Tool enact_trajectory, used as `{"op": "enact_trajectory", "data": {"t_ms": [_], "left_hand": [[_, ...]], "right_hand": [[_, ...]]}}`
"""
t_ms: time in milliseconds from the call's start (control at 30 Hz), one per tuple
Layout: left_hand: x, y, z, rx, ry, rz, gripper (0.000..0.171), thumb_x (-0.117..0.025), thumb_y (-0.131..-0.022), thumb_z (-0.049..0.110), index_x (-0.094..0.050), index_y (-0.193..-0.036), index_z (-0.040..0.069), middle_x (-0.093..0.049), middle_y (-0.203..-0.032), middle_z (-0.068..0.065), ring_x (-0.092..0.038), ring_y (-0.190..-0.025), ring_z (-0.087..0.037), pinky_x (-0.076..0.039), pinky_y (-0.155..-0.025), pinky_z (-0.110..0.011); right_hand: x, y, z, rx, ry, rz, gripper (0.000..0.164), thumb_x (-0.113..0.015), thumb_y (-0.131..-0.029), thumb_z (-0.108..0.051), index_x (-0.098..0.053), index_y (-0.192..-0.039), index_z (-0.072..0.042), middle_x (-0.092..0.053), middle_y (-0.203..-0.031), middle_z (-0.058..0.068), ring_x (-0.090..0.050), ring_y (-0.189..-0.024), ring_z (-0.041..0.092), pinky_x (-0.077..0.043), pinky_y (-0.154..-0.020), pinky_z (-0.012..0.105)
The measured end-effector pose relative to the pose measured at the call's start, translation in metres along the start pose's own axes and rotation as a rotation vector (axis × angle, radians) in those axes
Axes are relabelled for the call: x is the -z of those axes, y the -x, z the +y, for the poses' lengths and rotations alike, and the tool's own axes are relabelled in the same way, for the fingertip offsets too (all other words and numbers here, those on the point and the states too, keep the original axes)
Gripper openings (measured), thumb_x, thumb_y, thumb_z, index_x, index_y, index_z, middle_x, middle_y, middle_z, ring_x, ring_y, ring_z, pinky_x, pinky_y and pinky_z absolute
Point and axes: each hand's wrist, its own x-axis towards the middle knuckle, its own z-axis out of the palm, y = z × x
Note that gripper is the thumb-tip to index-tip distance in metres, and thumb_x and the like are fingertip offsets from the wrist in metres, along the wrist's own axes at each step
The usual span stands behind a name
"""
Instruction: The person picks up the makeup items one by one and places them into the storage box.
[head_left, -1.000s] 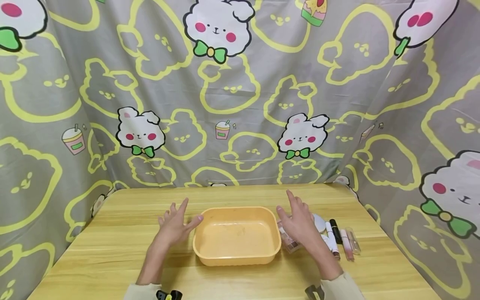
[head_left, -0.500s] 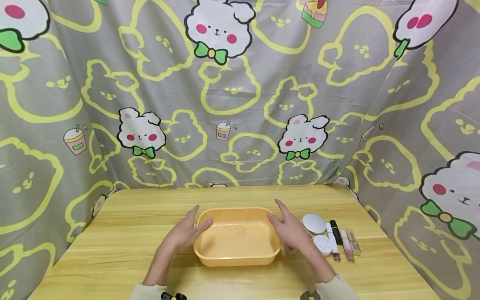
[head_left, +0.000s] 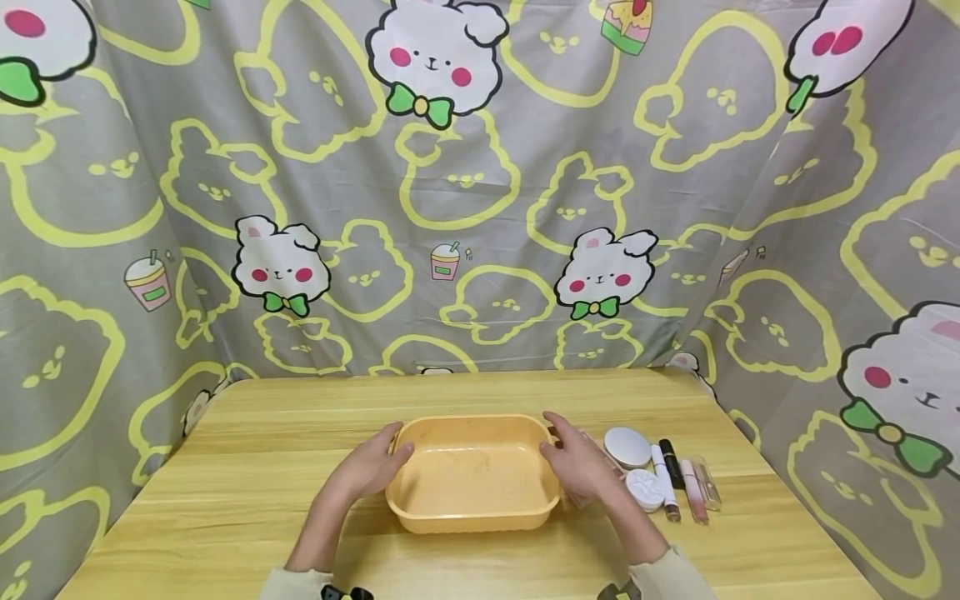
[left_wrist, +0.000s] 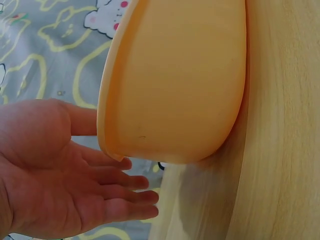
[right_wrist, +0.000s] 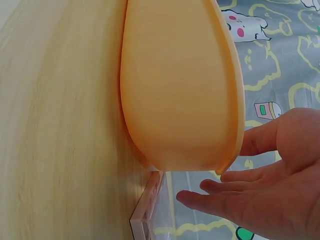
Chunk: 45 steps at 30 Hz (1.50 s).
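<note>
A rectangular yellow-orange plastic basin (head_left: 474,487) sits on the wooden table in front of me, nothing inside it. At its left end is my left hand (head_left: 369,465), thumb reaching over the rim and the other fingers held out straight beyond the outer wall, as the left wrist view also shows (left_wrist: 55,175). My right hand (head_left: 581,462) mirrors this at the right end. In the right wrist view its fingers (right_wrist: 220,200) are extended below the rim, at least some of them apart from the wall. A pinkish palette (right_wrist: 145,215) lies by the basin, partly hidden under my right hand in the head view.
Right of my right hand lie a round silver-white compact (head_left: 627,447), a smaller white round case (head_left: 645,490), a white tube (head_left: 664,479), a black tube (head_left: 671,463) and pink tubes (head_left: 693,492). A patterned grey curtain (head_left: 480,250) surrounds the wooden table (head_left: 225,483).
Both hands have moved inward from beside the basin to its two ends, thumbs now over the rim. The basin has stayed in place. The round compacts have come into fuller view.
</note>
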Motion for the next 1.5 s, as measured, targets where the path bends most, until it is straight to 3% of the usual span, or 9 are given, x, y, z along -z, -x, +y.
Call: {"op": "enact_trajectory", "data": {"t_ms": [267, 667, 1000, 1200, 1500], "left_hand": [[-0.001, -0.003, -0.001, 0.003, 0.028, 0.005, 0.047, -0.044, -0.107, 0.013, -0.041, -0.149, -0.007, -0.054, -0.141, -0.032, -0.05, -0.132, -0.049, -0.042, -0.108, -0.062], [-0.002, -0.006, -0.011, 0.052, 0.271, -0.033, 0.044, -0.042, -0.106, 0.01, -0.046, -0.145, -0.01, -0.053, -0.142, -0.03, -0.052, -0.132, -0.045, -0.045, -0.106, -0.059], [-0.001, -0.008, -0.017, 0.074, 0.441, -0.115, 0.043, -0.041, -0.107, 0.009, -0.044, -0.143, -0.014, -0.06, -0.131, -0.025, -0.064, -0.115, -0.034, -0.057, -0.09, -0.048], [0.001, -0.008, -0.022, 0.062, 0.484, -0.17, 0.043, -0.039, -0.108, 0.012, -0.045, -0.142, -0.014, -0.062, -0.123, -0.024, -0.065, -0.109, -0.032, -0.058, -0.084, -0.044], [0.001, -0.01, -0.029, 0.058, 0.53, -0.207, 0.049, -0.039, -0.109, 0.014, -0.036, -0.147, -0.015, -0.057, -0.136, -0.03, -0.061, -0.121, -0.039, -0.058, -0.09, -0.048]], "right_hand": [[-0.001, 0.0, 0.0, 0.003, -0.073, -0.031, 0.056, -0.051, -0.099, -0.002, -0.036, -0.153, 0.005, -0.049, -0.145, 0.035, -0.05, -0.133, 0.051, -0.046, -0.107, 0.058], [-0.003, 0.0, 0.002, -0.016, -0.177, -0.048, 0.06, -0.051, -0.093, 0.007, -0.037, -0.151, 0.009, -0.051, -0.143, 0.035, -0.054, -0.131, 0.047, -0.056, -0.096, 0.05], [0.0, -0.002, 0.007, -0.059, -0.23, -0.049, 0.06, -0.055, -0.093, 0.005, -0.04, -0.15, 0.006, -0.05, -0.145, 0.033, -0.048, -0.136, 0.048, -0.054, -0.099, 0.051], [0.0, -0.003, 0.008, -0.065, -0.225, -0.044, 0.059, -0.057, -0.092, 0.004, -0.043, -0.149, 0.004, -0.053, -0.143, 0.032, -0.05, -0.135, 0.046, -0.054, -0.099, 0.051], [-0.003, -0.004, 0.01, -0.069, -0.275, -0.038, 0.058, -0.057, -0.09, 0.008, -0.046, -0.147, 0.005, -0.056, -0.14, 0.032, -0.055, -0.13, 0.045, -0.058, -0.093, 0.048]]}}
